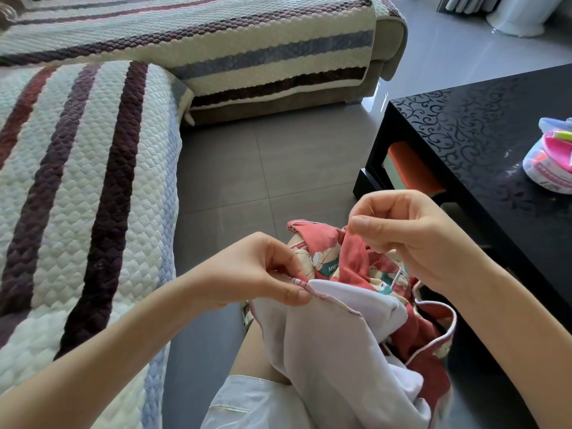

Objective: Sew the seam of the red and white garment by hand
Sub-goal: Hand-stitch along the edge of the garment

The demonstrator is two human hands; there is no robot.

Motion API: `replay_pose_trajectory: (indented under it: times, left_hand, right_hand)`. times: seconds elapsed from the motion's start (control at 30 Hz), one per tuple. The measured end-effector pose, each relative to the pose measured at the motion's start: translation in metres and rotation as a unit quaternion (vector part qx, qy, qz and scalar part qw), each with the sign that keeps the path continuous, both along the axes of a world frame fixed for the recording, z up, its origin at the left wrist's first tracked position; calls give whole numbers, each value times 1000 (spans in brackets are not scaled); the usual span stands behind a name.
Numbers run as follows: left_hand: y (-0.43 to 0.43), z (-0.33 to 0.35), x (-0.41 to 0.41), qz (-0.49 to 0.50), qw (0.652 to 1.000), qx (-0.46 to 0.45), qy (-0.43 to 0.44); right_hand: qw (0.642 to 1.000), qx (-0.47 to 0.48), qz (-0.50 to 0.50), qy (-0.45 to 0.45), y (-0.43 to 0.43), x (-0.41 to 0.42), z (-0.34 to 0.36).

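A home living room: an L-shaped sofa under striped quilted covers, a grey tiled floor, and a glossy black coffee table with a scroll pattern on its top.

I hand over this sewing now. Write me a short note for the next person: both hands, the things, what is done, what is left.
Left hand pinches the seam edge of the garment. Right hand, raised above the cloth, pinches what looks like the needle; the thread is too fine to see. The garment lies on the lap.
Done: some stitches beside the left thumb.
Left: probably pull taut and stitch onward; how much remains I cannot tell.
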State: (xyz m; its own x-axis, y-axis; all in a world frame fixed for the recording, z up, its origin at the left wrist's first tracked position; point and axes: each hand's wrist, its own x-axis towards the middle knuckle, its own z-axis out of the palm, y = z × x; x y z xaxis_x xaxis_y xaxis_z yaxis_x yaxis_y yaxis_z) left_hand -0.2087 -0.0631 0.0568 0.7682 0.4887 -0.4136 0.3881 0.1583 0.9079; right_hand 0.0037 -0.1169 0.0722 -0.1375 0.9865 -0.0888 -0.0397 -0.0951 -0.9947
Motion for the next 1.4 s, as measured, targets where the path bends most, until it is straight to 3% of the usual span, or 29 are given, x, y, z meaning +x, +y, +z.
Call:
replay_pose_trajectory:
  times: [0.1, 0.23, 0.47, 0.73, 0.9, 1.03, 1.1, 1.2, 1.4]
  left_hand:
    - [0, 0, 0, 25, 999, -21, -11]
    - [-1, 0, -2, 34, 999, -34, -14]
    - [-3, -3, 1, 29, 999, -41, 8]
    - [-8, -7, 3, 46, 997, -8, 59]
    - [-9, -3, 0, 42, 998, -11, 52]
    - [-10, -1, 1, 52, 998, -41, 22]
    - [-13, -1, -1, 61, 997, -52, 7]
    - [-13, -1, -3, 82, 995, -54, -10]
    - [-12, 0, -4, 81, 995, -52, -23]
  right_hand:
    - [997, -2, -60, -44, 3, 2, -8]
    - [978, 41, -95, -183, 2, -4, -29]
    - [965, 76, -186, -170, -1, -7, -42]
    - [895, 283, -250, -238, -21, -12, -20]
    - [855, 289, -310, -299, -14, -2, -22]
    - [884, 230, -286, -288, -4, 2, -33]
    - [913, 197, -216, -284, -7, -1, -36]
    - [958, 180, -99, -203, -23, -14, -37]
    - [974, 143, -18, -177, -35, -32, -44]
